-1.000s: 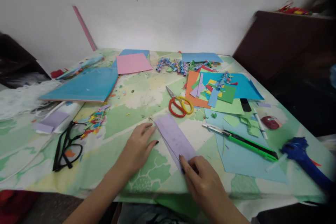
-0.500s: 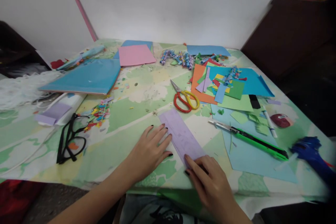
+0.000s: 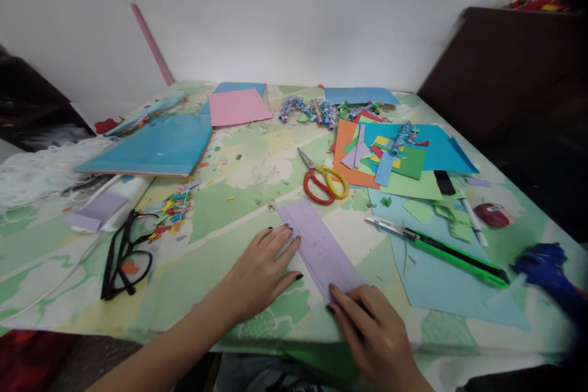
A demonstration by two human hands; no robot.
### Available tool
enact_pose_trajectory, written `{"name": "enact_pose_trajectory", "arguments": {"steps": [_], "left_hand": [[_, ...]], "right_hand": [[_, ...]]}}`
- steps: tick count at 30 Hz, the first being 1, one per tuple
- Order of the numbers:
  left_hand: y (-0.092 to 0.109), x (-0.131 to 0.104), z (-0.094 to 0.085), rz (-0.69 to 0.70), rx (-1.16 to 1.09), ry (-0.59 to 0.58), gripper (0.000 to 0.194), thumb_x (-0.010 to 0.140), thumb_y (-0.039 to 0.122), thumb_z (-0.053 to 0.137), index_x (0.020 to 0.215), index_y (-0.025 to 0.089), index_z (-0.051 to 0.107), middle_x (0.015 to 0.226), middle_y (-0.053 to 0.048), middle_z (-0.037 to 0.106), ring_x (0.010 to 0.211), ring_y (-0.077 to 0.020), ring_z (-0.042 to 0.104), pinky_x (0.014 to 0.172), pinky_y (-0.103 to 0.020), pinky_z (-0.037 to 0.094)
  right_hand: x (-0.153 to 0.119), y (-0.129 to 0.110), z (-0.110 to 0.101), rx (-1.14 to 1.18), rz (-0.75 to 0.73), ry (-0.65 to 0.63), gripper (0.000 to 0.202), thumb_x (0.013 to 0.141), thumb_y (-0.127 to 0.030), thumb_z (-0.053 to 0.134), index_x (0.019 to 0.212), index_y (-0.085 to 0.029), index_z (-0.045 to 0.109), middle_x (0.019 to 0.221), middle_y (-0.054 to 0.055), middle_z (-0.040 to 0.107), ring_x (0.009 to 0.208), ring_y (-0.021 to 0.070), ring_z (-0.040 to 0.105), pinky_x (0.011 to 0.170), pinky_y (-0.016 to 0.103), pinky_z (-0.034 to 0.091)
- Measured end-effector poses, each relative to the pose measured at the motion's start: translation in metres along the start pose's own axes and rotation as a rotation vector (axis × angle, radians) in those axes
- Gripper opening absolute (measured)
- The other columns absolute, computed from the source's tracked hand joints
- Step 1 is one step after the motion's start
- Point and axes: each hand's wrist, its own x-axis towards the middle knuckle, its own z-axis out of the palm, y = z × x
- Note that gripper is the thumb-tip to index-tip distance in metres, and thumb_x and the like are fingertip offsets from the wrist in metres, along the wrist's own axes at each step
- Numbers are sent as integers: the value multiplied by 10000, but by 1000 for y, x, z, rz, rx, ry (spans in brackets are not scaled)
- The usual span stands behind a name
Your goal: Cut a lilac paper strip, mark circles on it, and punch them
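A folded strip of light purple paper [image 3: 321, 245] lies slantwise on the table in front of me. My left hand [image 3: 266, 266] rests flat along its left edge, fingers stretched out and fingertips touching the paper. At the strip's near end, my right hand [image 3: 372, 324] grips the paper between thumb and index finger, with the other fingers curled. Just beyond the strip lie scissors [image 3: 321, 184] with one red and one yellow handle, their blades slightly apart. To the right, a green utility knife [image 3: 454, 257] has its blade out and lies partly over a pale blue sheet [image 3: 441, 288].
Black glasses [image 3: 124, 257] and paper scraps [image 3: 177, 208] lie on the left, near a blue folder [image 3: 151, 144]. Coloured paper [image 3: 408, 162] is piled at right. Rolled paper pieces [image 3: 316, 111] and a pink sheet [image 3: 239, 107] lie at the back. A blue object [image 3: 542, 263] sits far right.
The camera has tilted slightly, so everything sits lower in view. My right fingertips have slid a little towards me along the purple paper. My left hand stays nearly still.
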Motion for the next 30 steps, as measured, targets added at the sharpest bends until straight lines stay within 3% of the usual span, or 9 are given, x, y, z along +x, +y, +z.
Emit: {"name": "enact_pose_trajectory", "arguments": {"steps": [5, 14, 30], "left_hand": [[-1, 0, 0, -8, -34, -14, 452, 922, 350, 443, 1306, 113, 468, 1305, -183, 506, 1242, -293, 437, 1011, -485, 373], [-2, 0, 1, -10, -84, -30, 474, 916, 343, 449, 1342, 136, 430, 1354, -172, 471, 1300, -287, 375, 1045, -494, 333], [-3, 1, 3, 0, -66, 8, 459, 896, 313, 475, 1324, 150, 457, 1325, -156, 504, 1281, -296, 398, 1027, -500, 335]], "right_hand": [[1, -2, 0, 34, 33, 61, 283, 801, -40, 601, 1074, -109, 625, 752, 74, 551, 697, 152, 491, 575, 293, 445], [3, -4, -2, 40, 41, 61, 259, 812, -46, 570, 1052, -116, 636, 743, 76, 566, 686, 160, 525, 558, 293, 454], [3, -6, -1, -6, 24, 60, 246, 805, -27, 562, 1040, -81, 614, 721, 75, 537, 685, 161, 487, 565, 297, 425]]}}
